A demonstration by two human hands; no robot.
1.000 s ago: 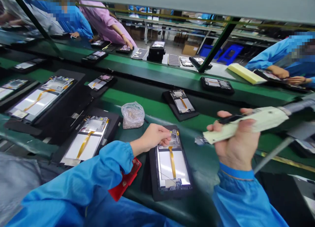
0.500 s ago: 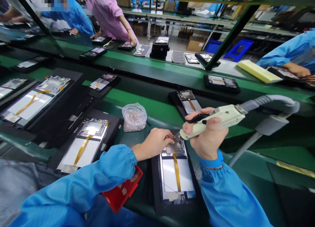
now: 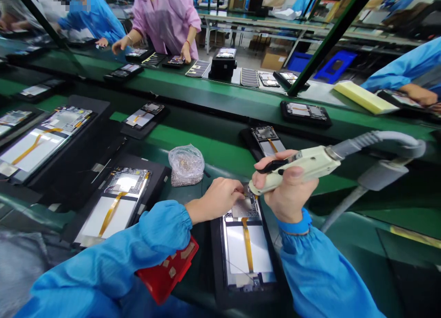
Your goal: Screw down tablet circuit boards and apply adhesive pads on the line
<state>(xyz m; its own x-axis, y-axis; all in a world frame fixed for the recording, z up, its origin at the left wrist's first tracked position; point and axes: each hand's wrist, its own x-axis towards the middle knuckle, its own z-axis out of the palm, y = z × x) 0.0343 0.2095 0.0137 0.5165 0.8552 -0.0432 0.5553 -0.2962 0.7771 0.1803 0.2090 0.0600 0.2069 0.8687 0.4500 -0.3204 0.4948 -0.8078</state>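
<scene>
My right hand [image 3: 292, 194] is wrapped round a cream electric screwdriver [image 3: 310, 166], tilted with its nose down to the left. Its tip meets the circuit-board end of an opened tablet [image 3: 248, 244], which lies on a black pad [image 3: 220, 281]. At that tip, the fingers of my left hand [image 3: 220, 199] are pinched together; what they hold, if anything, is hidden. A plastic bag of tiny screws [image 3: 187, 166] sits beyond my left hand. Partly under my left forearm is a red tray [image 3: 165, 274] with small pieces on it.
Another opened tablet [image 3: 117, 201] lies to my left, and a larger one [image 3: 41, 136] farther left. A grey cable [image 3: 392, 136] loops from the screwdriver to the right. Across the green line, a person in pink [image 3: 165, 19] handles devices; a blue sleeve [image 3: 406, 65] shows at far right.
My hands stay at the tablet's upper end, the screwdriver shifting slightly left and down. The person in pink has straightened, with one hand now raised to the side. The view has shifted slightly.
</scene>
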